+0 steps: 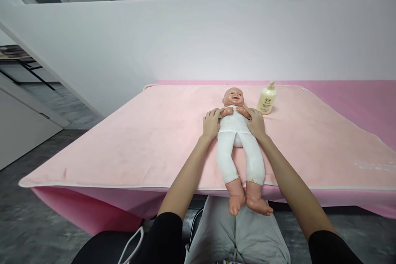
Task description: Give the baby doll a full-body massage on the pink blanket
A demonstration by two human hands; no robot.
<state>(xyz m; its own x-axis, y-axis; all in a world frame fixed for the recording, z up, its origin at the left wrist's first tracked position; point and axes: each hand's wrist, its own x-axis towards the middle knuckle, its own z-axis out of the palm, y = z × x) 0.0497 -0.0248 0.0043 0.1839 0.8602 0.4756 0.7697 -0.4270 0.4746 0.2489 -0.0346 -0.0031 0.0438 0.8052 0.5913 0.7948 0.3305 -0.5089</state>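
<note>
A baby doll (236, 123) with a white cloth body lies on its back, head away from me, its bare feet hanging over the table's near edge. My left hand (212, 123) is wrapped round the doll's arm on the left side. On the other side, my right hand (256, 122) closes round the other arm. Both doll hands rest on its chest, bent inward. Just beyond my right hand stands a pale yellow pump bottle (267, 100), upright and apart from my fingers. My thumbs are partly hidden by the doll's arms.
A light pink blanket (167, 132) covers the table over a darker pink cloth (355, 101). Behind the table rises a white wall (198, 41) with windows above it. A black chair (102, 247) and a white cable (132, 244) are at the lower left.
</note>
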